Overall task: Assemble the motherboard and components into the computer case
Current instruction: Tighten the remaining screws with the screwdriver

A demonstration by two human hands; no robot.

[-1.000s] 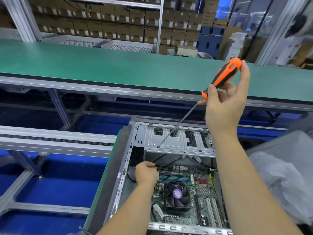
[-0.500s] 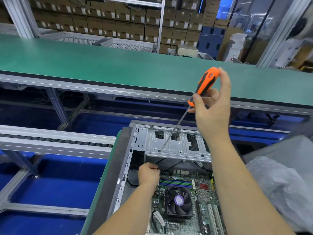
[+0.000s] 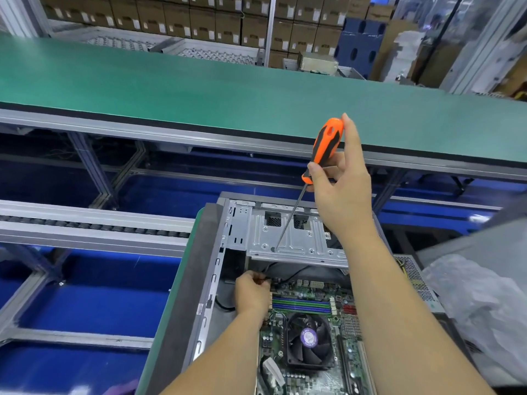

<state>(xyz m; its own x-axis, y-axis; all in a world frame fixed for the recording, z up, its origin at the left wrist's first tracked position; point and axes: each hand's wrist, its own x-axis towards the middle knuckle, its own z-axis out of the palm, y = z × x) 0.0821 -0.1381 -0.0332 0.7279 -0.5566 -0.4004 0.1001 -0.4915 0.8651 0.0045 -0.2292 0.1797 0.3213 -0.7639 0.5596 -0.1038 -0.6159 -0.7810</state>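
My right hand (image 3: 343,192) grips the orange-and-black handle of a long-shafted screwdriver (image 3: 325,148), fingers curled round it, above the open grey steel computer case (image 3: 225,243); the shaft slants down and its tip rests at a hole in the silver perforated drive-bay bracket (image 3: 296,243) at the case's far end. My left hand (image 3: 252,292) is down inside the case, just below that bracket, fingers curled and pinching something small at the far left corner of the green motherboard (image 3: 308,363); what it holds I cannot tell. The motherboard lies flat in the case, its black round-bladed cooling fan (image 3: 309,340) near the middle. The case lies on a green-edged table (image 3: 176,303). Beyond the case runs a long green conveyor table (image 3: 199,89); crinkled clear plastic wrap (image 3: 484,309) sits right of the case.
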